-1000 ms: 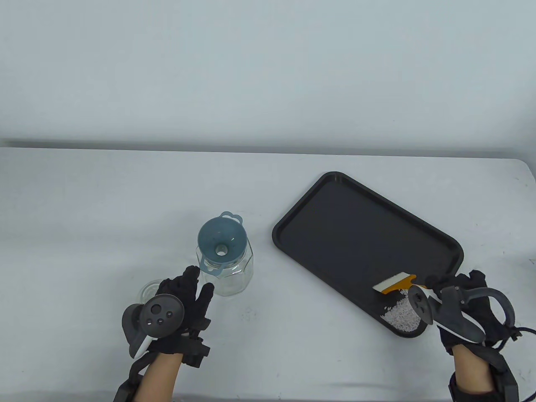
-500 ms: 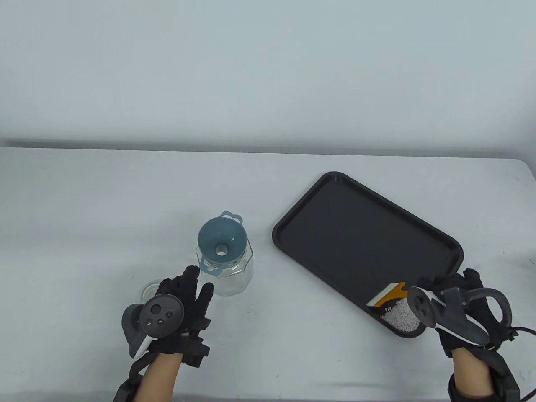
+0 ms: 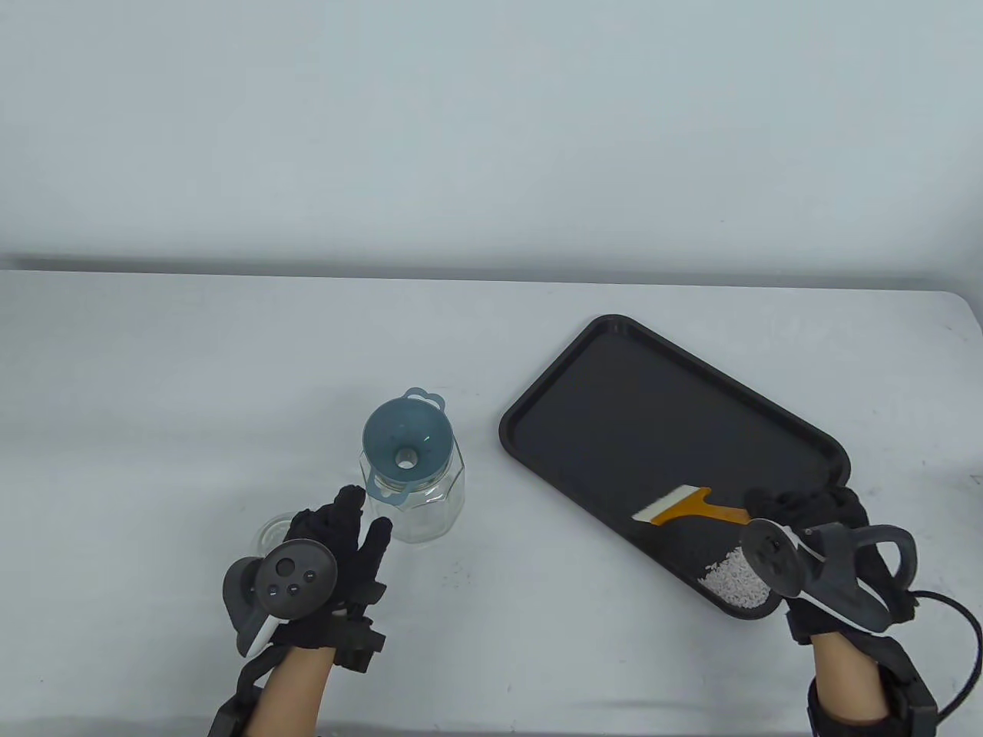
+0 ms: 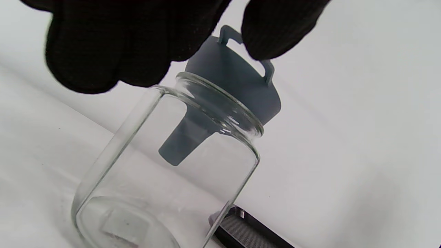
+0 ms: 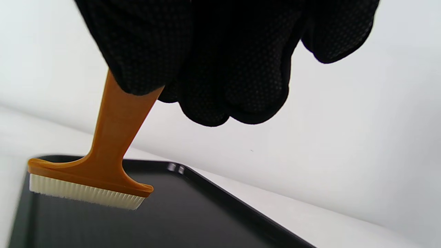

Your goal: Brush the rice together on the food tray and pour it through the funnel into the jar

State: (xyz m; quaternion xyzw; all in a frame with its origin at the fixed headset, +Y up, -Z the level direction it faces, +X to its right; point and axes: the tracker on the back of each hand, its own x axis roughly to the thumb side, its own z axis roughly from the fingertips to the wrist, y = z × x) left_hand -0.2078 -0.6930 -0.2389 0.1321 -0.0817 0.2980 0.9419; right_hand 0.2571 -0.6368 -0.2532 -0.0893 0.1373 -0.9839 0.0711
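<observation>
Table view, rice [image 3: 737,581] heaped in tray [image 3: 614,368] corner, funnel [image 3: 405,445] in jar [image 3: 430,507]

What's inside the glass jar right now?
Only the spout of the blue funnel, which sits on the mouth of the glass jar, pokes inside. No rice is in the jar; the rice lies in a corner of the black tray. Nothing hides the inside.
</observation>
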